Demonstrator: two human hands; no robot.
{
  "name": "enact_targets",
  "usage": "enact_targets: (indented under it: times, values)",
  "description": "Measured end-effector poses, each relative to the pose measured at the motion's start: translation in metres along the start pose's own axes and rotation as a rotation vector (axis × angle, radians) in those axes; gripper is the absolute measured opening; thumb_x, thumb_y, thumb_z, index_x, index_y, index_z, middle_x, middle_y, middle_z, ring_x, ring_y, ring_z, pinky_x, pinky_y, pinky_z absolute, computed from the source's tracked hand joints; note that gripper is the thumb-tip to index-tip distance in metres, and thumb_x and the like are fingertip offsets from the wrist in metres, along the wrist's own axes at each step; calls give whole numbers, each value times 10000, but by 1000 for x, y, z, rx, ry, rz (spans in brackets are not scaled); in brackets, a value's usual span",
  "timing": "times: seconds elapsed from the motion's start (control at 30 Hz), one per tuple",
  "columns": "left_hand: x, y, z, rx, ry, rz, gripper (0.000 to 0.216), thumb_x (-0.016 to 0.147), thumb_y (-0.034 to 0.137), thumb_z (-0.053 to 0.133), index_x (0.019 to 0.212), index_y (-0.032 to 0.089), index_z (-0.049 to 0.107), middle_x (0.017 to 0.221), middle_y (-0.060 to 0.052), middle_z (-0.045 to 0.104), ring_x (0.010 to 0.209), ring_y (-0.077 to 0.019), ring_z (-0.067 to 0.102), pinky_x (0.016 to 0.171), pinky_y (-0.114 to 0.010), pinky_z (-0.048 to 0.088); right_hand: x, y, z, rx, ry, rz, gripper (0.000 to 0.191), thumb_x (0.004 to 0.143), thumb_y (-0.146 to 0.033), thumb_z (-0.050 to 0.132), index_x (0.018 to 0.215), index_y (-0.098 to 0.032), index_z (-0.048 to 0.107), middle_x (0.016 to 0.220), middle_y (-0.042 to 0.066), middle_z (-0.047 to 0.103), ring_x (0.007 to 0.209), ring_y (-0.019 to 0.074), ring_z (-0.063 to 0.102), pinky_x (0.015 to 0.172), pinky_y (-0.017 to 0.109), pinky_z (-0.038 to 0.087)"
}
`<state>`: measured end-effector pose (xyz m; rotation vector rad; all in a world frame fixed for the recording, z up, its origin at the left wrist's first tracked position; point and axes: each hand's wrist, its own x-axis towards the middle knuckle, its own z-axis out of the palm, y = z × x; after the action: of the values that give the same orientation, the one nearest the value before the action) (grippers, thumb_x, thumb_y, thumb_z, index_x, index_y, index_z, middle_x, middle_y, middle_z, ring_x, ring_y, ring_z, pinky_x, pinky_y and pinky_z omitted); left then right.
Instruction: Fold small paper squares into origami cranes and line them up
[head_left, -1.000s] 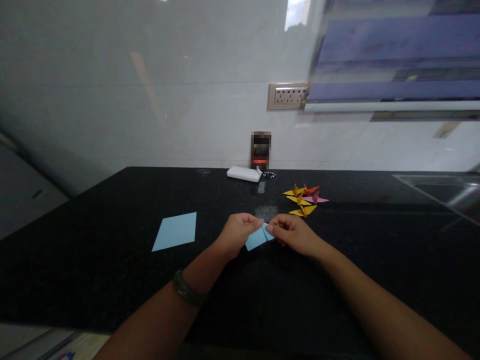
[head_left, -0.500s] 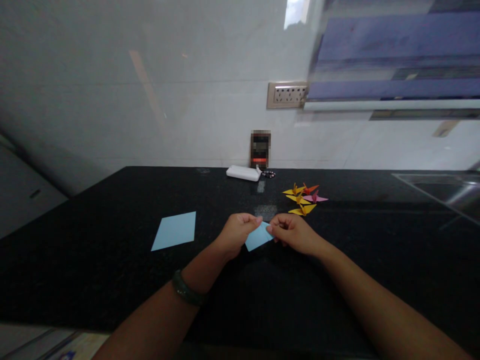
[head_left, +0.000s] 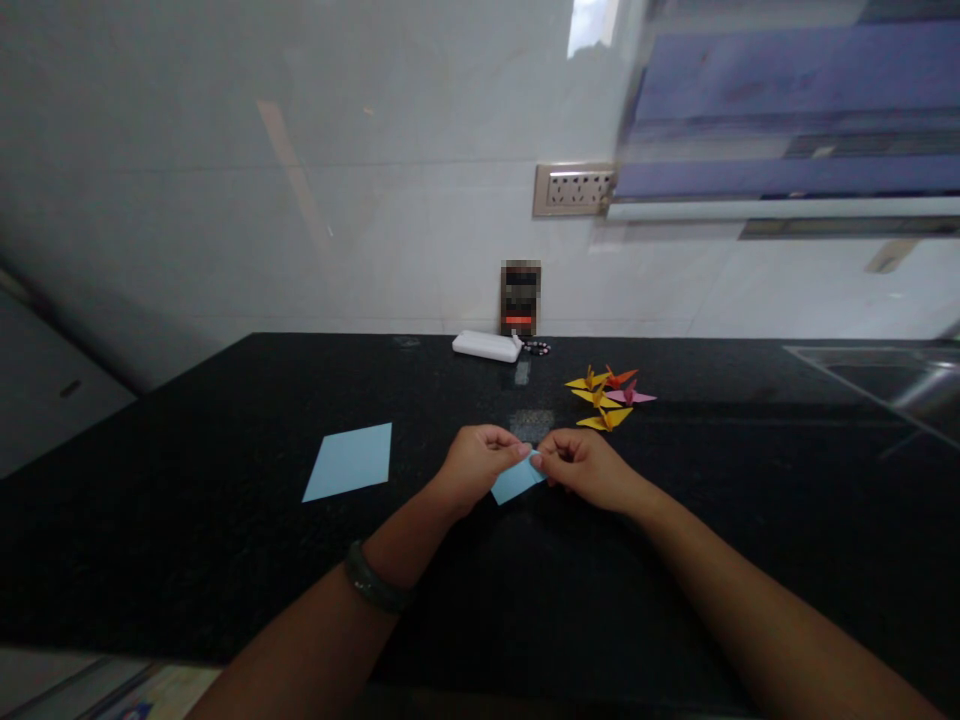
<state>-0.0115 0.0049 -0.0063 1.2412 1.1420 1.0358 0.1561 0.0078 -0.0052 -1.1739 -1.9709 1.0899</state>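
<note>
A small folded piece of light blue paper (head_left: 514,482) is held between both hands just above the black counter (head_left: 187,520). My left hand (head_left: 476,465) pinches its left upper edge with curled fingers. My right hand (head_left: 581,467) pinches the right tip, fingers closed. A dark band circles my left wrist. To the left lies a flat light blue paper square (head_left: 350,461), untouched. Behind my right hand sit several folded paper cranes (head_left: 609,396) in yellow, orange and pink.
At the back of the counter against the wall lie a white flat box (head_left: 487,346) and a small dark object (head_left: 520,298) standing upright. A wall socket (head_left: 573,190) is above. A metal sink (head_left: 892,385) lies at the far right.
My hands have drawn slightly closer together on the blue paper, and the fold at its right tip has closed up. Nothing else has moved.
</note>
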Motion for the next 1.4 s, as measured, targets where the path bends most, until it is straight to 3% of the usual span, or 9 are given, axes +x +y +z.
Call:
enact_targets:
  times: [0.2,0.4,0.7,0.83,0.93,1.03,1.17,1.3,1.4]
  values:
    - [-2,2,0,21,-16,-15,192,556,287,682,593,119,595,481,15,541,423,-72,435,437,-206,310,1,0,2,30,4,-78,200,737,-314,522,642,-140,550,522,-42,432,473,65,369,444,189,290]
    - [-5,5,2,-45,-44,-39,180,549,266,686,592,115,599,498,10,558,441,-74,455,458,-208,335,1,-4,3,24,29,-99,160,724,-221,497,645,-133,605,545,-26,488,509,73,417,477,186,325]
    - [1,9,-5,-94,166,6,212,535,291,703,593,112,606,492,20,542,434,-66,435,439,-200,314,4,-5,-17,-72,163,-60,180,681,-172,469,568,-144,606,531,-3,573,514,103,495,495,208,363]
    - [3,9,-5,-211,224,-12,220,513,288,718,588,117,600,495,24,544,446,-69,454,449,-201,336,4,-5,-21,44,256,3,177,707,-271,512,602,-145,578,535,-1,552,471,91,468,464,210,363]
    - [3,6,-3,-315,181,-17,235,509,292,726,602,117,597,509,22,549,462,-70,467,472,-205,356,4,-5,-14,191,201,43,261,695,-400,560,684,-139,559,567,-8,531,456,78,444,431,201,354]
    - [2,3,0,-343,104,-38,246,521,305,724,613,112,602,529,12,558,482,-75,480,491,-211,366,4,-4,-1,195,107,25,269,661,-395,609,729,-138,572,563,-20,524,475,83,447,444,204,363]
    - [2,2,2,-298,107,-36,259,538,325,713,662,115,628,586,-4,578,535,-89,504,535,-226,392,2,-3,7,-23,201,-86,216,752,-341,520,697,-144,591,589,0,545,519,101,471,486,219,367]
    - [2,4,2,-153,345,71,282,539,322,717,712,122,619,602,8,560,562,-78,494,552,-204,383,1,-4,-1,-483,356,-292,216,782,-274,478,667,-152,615,614,33,562,595,136,508,564,250,376]
    - [0,6,3,-109,261,-4,337,621,444,628,625,108,599,560,-9,550,529,-79,488,537,-207,388,0,-5,-6,-674,371,-437,193,789,-215,459,822,-168,642,748,66,592,701,153,525,625,256,385]
